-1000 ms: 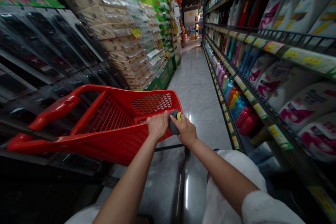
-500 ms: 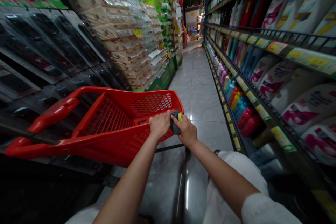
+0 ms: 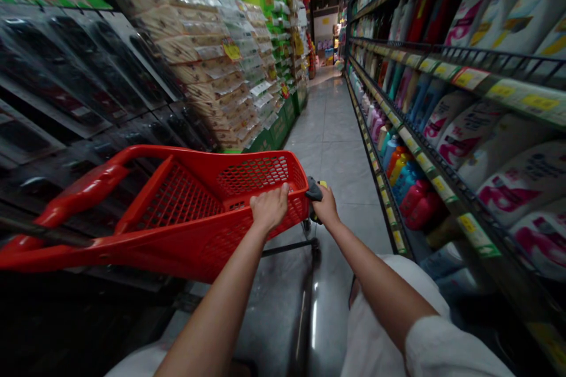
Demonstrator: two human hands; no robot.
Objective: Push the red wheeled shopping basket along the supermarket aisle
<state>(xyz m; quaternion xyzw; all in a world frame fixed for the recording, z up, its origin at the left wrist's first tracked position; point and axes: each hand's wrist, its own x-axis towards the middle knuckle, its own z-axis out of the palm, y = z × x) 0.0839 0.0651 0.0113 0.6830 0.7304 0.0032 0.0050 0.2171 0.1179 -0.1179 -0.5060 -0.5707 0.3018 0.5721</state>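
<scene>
Shelves (image 3: 508, 91): bottles (image 3: 402, 179) line the right of the aisle, well apart from both hands.
Red cart (image 3: 177, 253): it stands to the left, front end by the hands; being on wheels, it wants steadying.
Left hand (image 3: 269, 207): curled over the near rim, thumb raised; a firm hold there suits.
Right hand (image 3: 326, 206): pinching a grey-and-yellow item.
Grey-and-yellow item (image 3: 313, 189): at the rim's front corner, perhaps a cloth or pad; even, light pressure would follow that curve best.
</scene>
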